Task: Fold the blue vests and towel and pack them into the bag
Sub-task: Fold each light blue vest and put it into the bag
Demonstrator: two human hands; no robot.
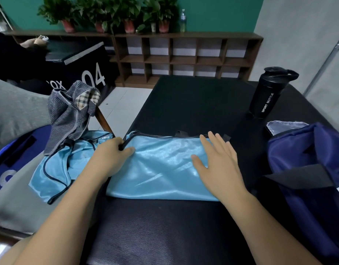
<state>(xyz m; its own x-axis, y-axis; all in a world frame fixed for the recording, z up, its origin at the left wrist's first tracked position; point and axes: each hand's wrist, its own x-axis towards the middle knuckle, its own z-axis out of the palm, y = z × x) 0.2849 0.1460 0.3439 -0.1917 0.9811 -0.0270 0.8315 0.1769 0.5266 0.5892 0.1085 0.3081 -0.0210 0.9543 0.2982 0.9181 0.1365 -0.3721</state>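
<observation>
Head view: my L hand (pixel 111 155) is pinching, fingers curled, the far-left corner of the folded vest (pixel 161 175). My R hand (pixel 216 159), fingers straight & released, is pressing it onto the tabletop (pixel 184 104). Tip: keep R flat as anchor while L aligns edges. Second vest (pixel 56 169) & towel (pixel 69 115) are lying to the left; bag (pixel 308 159) is at right.

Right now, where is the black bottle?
In the head view, the black bottle stands far right on the black mat, behind the navy bag.
</observation>
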